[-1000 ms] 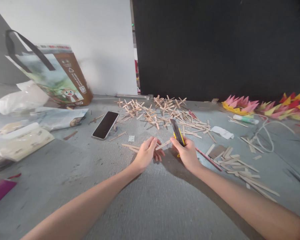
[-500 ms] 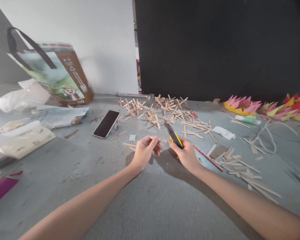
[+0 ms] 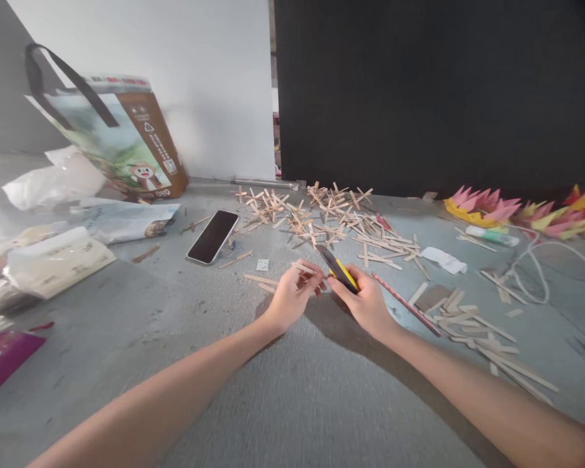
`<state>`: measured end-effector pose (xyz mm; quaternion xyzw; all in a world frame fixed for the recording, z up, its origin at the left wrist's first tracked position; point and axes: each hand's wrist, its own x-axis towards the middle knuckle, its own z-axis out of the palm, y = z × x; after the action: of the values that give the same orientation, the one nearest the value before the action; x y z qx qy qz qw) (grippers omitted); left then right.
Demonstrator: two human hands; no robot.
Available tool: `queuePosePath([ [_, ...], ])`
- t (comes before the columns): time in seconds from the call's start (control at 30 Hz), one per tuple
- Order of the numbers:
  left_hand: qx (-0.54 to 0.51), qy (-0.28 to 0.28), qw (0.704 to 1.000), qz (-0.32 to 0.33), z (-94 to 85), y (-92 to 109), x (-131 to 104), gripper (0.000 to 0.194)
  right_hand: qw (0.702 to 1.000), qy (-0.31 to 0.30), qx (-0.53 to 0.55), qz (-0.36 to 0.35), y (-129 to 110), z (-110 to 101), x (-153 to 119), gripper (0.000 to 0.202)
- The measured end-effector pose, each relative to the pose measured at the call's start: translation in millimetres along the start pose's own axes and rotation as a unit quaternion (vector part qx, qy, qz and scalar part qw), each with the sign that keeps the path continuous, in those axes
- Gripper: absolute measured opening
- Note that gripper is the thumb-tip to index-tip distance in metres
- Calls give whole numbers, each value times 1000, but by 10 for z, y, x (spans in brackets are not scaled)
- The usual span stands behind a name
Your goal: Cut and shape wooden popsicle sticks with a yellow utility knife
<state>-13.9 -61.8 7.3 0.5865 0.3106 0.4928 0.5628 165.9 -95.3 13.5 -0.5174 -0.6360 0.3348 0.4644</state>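
Note:
My left hand [image 3: 295, 292] is closed on a thin wooden stick [image 3: 303, 268], whose pale end sticks out past the fingers. Close beside it on the right, my right hand [image 3: 363, 296] grips a yellow and black utility knife [image 3: 342, 273], its dark front end pointing up and left. Between the two hands, the fingertips are close together, and whether they touch is unclear. Just beyond them lies a pile of crossed wooden sticks [image 3: 322, 211]. A few loose sticks [image 3: 260, 281] rest beside my left hand.
A black phone [image 3: 213, 236], a printed bag [image 3: 127, 143] and plastic packages [image 3: 58, 260] are on the left. To the right are more loose sticks [image 3: 472, 325], a red striped rod [image 3: 407, 304], a crumpled tissue [image 3: 443, 260], a glue tube [image 3: 492, 235] and folded paper pieces [image 3: 482, 207].
My left hand has turned slightly, and the stick in it now slants between its fingers. The knife has tilted further left. The whole view has shifted a little.

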Motion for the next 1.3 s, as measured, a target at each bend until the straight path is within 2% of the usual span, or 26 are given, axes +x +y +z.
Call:
queuePosePath([
  [0.07,-8,45,999,7,-10,-17,15,30,1000,6,5,-7,12,-24,-35,31],
  [0.13,-25,71,997,-7,-23,-35,29,28,999,-16,-7,-27,39,-73,-80,36],
  [0.23,-23,78,996,-28,-49,-59,31,31,989,-55,-102,-91,81,-167,-136,39],
  [0.3,6,77,997,-27,-64,-70,19,36,978,-59,-149,-130,94,-209,-154,41],
  [0.43,56,70,996,-30,-79,-69,-8,38,971,-58,-161,-167,96,-213,-160,43],
  [0.6,58,61,996,-34,-76,-60,-9,43,975,-50,-162,-144,87,-191,-170,43],
  [1.13,86,49,995,-20,-80,-64,-24,40,976,-62,-150,-144,83,-196,-176,39],
  [1.3,94,47,994,-14,-85,-101,-25,40,983,-83,-124,-106,86,-199,-173,38],
])
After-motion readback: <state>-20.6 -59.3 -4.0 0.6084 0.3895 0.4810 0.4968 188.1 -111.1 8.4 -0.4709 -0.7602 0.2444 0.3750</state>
